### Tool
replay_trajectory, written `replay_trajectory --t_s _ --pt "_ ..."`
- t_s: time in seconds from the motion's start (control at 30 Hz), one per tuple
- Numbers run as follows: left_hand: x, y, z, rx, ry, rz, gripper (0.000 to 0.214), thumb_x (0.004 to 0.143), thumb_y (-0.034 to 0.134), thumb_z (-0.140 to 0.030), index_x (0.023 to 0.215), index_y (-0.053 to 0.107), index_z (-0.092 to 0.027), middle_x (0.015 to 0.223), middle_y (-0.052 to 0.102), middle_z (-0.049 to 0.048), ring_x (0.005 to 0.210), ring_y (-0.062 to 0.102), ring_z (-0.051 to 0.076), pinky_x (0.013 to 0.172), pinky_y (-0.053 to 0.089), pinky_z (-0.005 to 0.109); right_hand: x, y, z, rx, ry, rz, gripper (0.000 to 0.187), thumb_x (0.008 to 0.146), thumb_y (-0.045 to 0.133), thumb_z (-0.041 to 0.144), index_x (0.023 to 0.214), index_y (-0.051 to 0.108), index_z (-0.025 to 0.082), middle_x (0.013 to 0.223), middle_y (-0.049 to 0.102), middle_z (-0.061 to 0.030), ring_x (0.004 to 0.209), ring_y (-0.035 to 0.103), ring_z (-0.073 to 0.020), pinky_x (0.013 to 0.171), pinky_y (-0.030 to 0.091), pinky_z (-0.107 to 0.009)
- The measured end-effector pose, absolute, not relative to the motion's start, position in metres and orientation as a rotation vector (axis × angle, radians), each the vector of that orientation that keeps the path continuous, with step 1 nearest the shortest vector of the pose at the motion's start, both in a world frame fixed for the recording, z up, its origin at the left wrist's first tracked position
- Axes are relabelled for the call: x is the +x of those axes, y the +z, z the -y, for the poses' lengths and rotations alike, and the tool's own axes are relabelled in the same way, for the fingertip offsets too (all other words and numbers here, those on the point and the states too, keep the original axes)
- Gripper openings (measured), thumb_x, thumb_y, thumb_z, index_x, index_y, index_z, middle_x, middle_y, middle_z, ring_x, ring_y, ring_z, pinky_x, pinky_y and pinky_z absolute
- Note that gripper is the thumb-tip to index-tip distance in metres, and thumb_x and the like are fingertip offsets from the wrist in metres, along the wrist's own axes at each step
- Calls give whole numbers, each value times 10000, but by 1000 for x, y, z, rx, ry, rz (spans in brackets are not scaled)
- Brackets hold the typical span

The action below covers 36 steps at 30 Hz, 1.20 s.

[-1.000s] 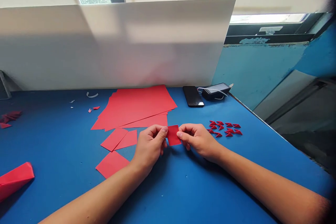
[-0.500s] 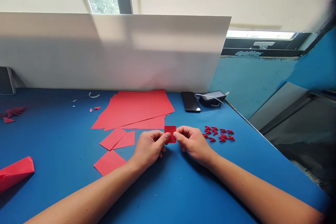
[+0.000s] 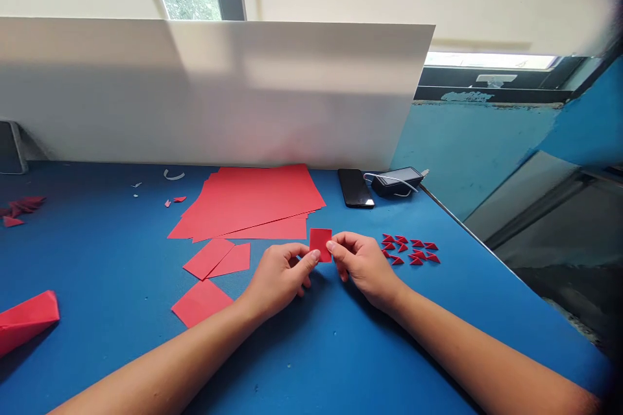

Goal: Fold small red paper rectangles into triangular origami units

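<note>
Head view showed two bare hands meeting above a blue table (image 3: 311, 363), with a small red paper rectangle (image 3: 319, 240) between them. Thumb and fingers of the left hand (image 3: 280, 275) pinched the rectangle at its lower left corner, the thumb lying over the front. Thumb and fingers of the right hand (image 3: 367, 269) gripped its right edge, the remaining fingers curled beneath. Held upright, the rectangle stood just in front of a fanned stack of large red paper sheets (image 3: 257, 198), which lay flat near the far edge.

Beside the left hand were two overlapping red paper pieces (image 3: 208, 259), and nearer the person, a red paper square (image 3: 202, 301) partly covered by the left forearm. Just right of the right hand, small folded red paper triangles (image 3: 417, 253) lay in loose clusters. Behind these rested a black smartphone (image 3: 355, 188) and, next to it, a black device (image 3: 389, 187) with a white cable (image 3: 406, 181) looped over it.

Over on the left lay a blurred heap of red folded pieces (image 3: 26, 205), a larger folded red paper form (image 3: 29, 319) cut off by the frame, and a curved white strip (image 3: 174, 176). A white board (image 3: 292, 91) stood along the back.
</note>
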<state>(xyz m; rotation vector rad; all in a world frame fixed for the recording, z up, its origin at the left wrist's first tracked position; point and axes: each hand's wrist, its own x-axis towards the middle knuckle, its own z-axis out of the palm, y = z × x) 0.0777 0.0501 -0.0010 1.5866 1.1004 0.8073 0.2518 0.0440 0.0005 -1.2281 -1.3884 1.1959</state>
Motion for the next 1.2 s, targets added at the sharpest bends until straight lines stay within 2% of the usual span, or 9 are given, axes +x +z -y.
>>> replay_trajectory --t_s 0.23,0.43,0.53,0.63,0.77,0.87,1.0,1.07,1.2 --pt "78 -3 -52 1561 824 -1117 340 843 547 -449 681 593 -153 518 571 -1 421 531 109 411 416 188 252 -3 -45 -1237 1182 1309 333 793 627 482 701 545 172 485 482 53 406 414 -83 425 334 -225" --pt "77 -6 -56 1470 851 -1123 389 896 445 -501 856 602 -148 564 604 -3 394 545 105 412 425 197 253 -4 -47 -1220 1230 1218 338 785 634 484 705 530 173 482 471 62 397 405 -74 410 328 -208" --pt "78 -3 -54 1508 829 -1126 383 871 495 -508 896 619 -146 545 601 -6 393 543 104 413 417 190 252 -3 -46 -1230 1205 1276 326 798 623 473 716 546 167 475 471 62 396 407 -75 416 327 -211" --pt "79 -1 -52 1526 839 -1149 341 831 568 -481 810 614 -143 527 589 -4 409 539 108 410 424 190 252 -3 -45 -1229 1182 1312 315 816 605 460 722 553 164 470 470 61 396 404 -76 421 326 -216" --pt "78 -4 -52 1484 864 -1134 316 839 559 -462 782 574 -151 519 578 -11 418 542 114 415 439 200 252 -5 -46 -1221 1186 1324 311 815 610 453 714 539 167 470 467 60 402 412 -79 423 333 -219" --pt "75 -5 -54 1505 823 -1126 294 847 556 -438 800 576 -149 524 577 -16 410 534 108 416 431 199 253 -7 -45 -1168 1217 1297 280 811 620 445 838 548 175 588 546 41 415 440 -74 433 364 -222" --pt "73 -3 -54 1636 719 -1052 291 837 574 -414 787 639 -135 574 578 -4 463 543 107 435 433 199 254 -7 -42 -1050 1179 1369 412 754 701 346 1104 520 226 1007 617 -37 712 604 -132 583 486 -253" --pt "73 -2 -53 1697 685 -1040 291 832 583 -404 788 675 -132 581 576 -1 479 539 104 446 429 197 254 -7 -41 -1068 1127 1460 364 753 703 297 1075 551 221 999 625 -40 825 609 -163 664 501 -275" --pt "73 0 -53 1621 738 -1070 293 827 589 -399 832 680 -121 617 593 5 470 535 96 452 429 203 253 -6 -41 -1133 1101 1495 208 791 656 267 972 586 193 865 641 -24 756 613 -159 723 497 -313"
